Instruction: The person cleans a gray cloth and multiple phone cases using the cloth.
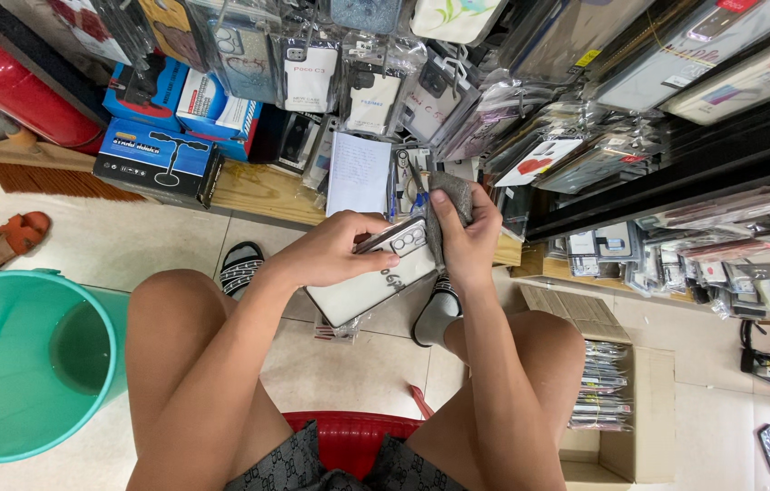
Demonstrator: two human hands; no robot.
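Left hand [326,255] grips white phone case [376,284] at frame centre; right hand [467,241] clutches grey cloth [450,195] against its camera end, wiping under way, lower half untouched.

Both forearms reach forward above the bare knees; left hand [326,255] and right hand [465,238] curl closed, thumbs on top

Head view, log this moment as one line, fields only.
left hand: holds white phone case | right hand: presses grey cloth on case | seat: red stool | nearby: green bucket
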